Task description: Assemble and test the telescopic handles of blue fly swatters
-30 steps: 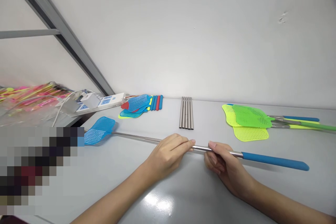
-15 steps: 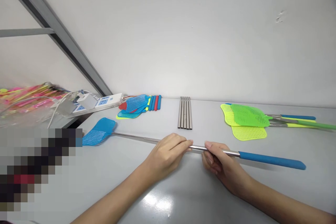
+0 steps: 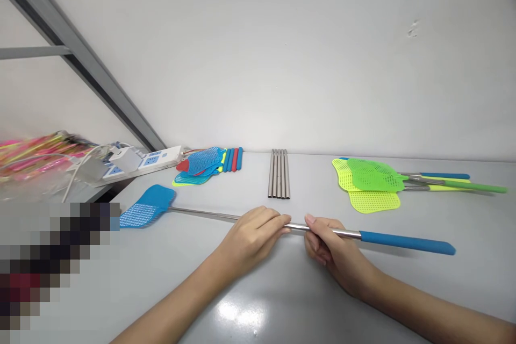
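Observation:
A blue fly swatter [image 3: 407, 242] with a metal telescopic rod lies across both hands, its blue mesh head at the left and its blue grip at the right. My left hand [image 3: 253, 234] is closed over the middle of the rod from above. Closer to the blue grip, my right hand [image 3: 334, 252] holds the rod between thumb and fingers. A short stretch of bare metal shows between the two hands. Beyond my left hand, several metal tubes [image 3: 279, 174] lie side by side.
Fly swatters with green and yellow heads [image 3: 373, 174] are stacked at the right. Loose swatter heads [image 3: 205, 161] and coloured grips [image 3: 234, 160] lie at the back left. A power strip [image 3: 161, 159] with plugs and bagged colourful items [image 3: 36, 156] are further left. A wall [image 3: 282, 54] stands behind.
The whole view has shifted slightly, so most things appear a little further left. Both hands keep their hold on the fly swatter's rod, with little visible movement.

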A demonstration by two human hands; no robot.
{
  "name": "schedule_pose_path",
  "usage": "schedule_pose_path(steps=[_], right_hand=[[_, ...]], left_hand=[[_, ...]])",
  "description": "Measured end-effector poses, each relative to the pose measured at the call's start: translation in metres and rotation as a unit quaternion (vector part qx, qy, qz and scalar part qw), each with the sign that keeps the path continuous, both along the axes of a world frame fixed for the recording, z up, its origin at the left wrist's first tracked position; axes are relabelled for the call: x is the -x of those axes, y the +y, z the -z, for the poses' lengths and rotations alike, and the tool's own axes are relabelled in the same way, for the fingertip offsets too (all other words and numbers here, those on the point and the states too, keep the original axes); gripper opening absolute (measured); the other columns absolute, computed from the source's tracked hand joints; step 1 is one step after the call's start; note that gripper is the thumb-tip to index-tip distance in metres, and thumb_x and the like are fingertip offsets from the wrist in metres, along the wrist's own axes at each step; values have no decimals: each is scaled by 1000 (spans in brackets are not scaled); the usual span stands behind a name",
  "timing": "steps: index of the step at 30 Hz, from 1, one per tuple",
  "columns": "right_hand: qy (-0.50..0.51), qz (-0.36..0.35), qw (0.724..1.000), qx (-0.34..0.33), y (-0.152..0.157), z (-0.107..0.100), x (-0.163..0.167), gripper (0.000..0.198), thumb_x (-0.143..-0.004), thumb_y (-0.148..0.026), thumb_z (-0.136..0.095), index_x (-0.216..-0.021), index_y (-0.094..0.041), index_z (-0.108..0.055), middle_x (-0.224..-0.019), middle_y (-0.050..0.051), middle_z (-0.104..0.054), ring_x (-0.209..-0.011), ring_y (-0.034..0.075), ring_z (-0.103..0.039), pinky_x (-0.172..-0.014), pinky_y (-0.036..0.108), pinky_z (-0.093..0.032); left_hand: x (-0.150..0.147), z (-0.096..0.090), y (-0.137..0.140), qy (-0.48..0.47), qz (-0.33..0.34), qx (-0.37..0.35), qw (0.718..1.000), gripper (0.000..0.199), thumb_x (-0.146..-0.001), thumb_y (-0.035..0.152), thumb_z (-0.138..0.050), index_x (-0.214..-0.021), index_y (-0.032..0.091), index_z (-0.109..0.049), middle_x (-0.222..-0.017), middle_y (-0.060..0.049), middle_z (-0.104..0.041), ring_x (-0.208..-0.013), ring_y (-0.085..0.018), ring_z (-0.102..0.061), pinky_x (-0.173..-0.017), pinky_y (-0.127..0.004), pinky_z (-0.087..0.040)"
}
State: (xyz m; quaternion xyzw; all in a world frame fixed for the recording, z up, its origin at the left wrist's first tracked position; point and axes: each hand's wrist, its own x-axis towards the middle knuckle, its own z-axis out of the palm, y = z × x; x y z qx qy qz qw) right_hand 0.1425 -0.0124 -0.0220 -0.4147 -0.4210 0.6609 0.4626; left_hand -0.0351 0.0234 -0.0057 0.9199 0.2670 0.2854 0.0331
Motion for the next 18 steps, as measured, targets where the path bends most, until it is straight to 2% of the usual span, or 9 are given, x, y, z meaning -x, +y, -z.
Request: schedule_pose_path(steps=[7, 18], right_hand=[[-12, -9, 1000, -10, 0, 0, -1, 48, -84, -43, -44, -43, -17, -37, -37, -7, -25, -39, 7, -26, -43, 24, -18], [7, -25, 999, -23, 0, 0, -2, 43, -85, -39, -44, -49, -17, -39, -40, -7, -26, -41, 7, -26, -45, 25, -19]], left_hand=[[2, 1, 3, 25, 0, -19, 1000, 20, -85, 17, -47, -105, 16, -51, -74, -1, -58, -65, -12, -48, -59, -25, -39], [4, 6, 2, -9, -12, 0, 1000, 20, -85, 16, -46, -104, 14, -52, -79, -4, -58, -72, -13, -48, -68, -26, -41]])
